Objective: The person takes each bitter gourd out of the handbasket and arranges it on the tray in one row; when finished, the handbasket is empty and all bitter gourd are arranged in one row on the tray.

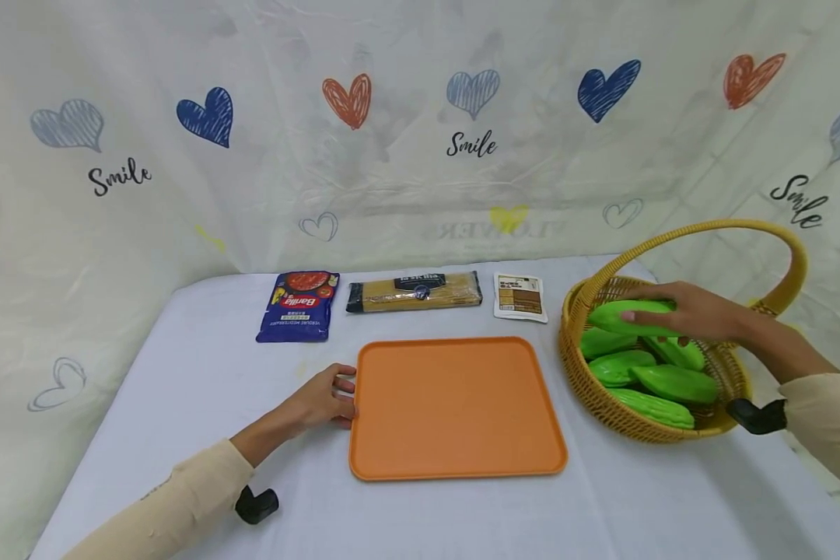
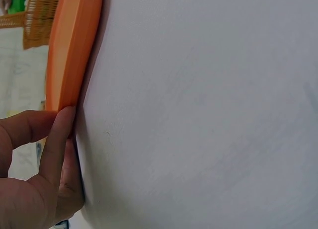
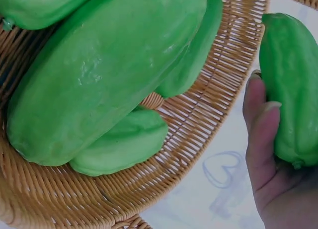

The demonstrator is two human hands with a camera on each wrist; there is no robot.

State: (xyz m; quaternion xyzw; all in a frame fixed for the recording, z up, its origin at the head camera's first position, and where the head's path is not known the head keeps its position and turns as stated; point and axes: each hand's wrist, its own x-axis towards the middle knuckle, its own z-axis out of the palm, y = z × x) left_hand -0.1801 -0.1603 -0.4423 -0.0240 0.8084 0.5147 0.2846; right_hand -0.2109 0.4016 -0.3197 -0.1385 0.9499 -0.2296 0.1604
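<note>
Above the wicker basket [image 1: 581,381], my right hand [image 1: 700,311] grips a long green fruit [image 1: 630,317] that looks like a green papaya. In the right wrist view this held papaya [image 3: 293,90] is lifted beside the basket rim, with fingers curled along its side. Several more green papayas [image 1: 675,383] lie in the basket; one at the front [image 1: 651,407] has a bumpier skin. My left hand [image 1: 322,400] is at the left edge of an orange tray [image 1: 455,408]. Seen from the left wrist, its fingertips pinch the tray's rim [image 2: 74,65].
Behind the tray lie a blue Barilla sauce pouch [image 1: 299,307], a pack of spaghetti [image 1: 420,292] and a small white-and-brown sachet [image 1: 520,297]. The basket's tall handle [image 1: 700,225] arches over its far side. A printed curtain [image 1: 406,179] hangs behind the white-covered table [image 1: 420,521].
</note>
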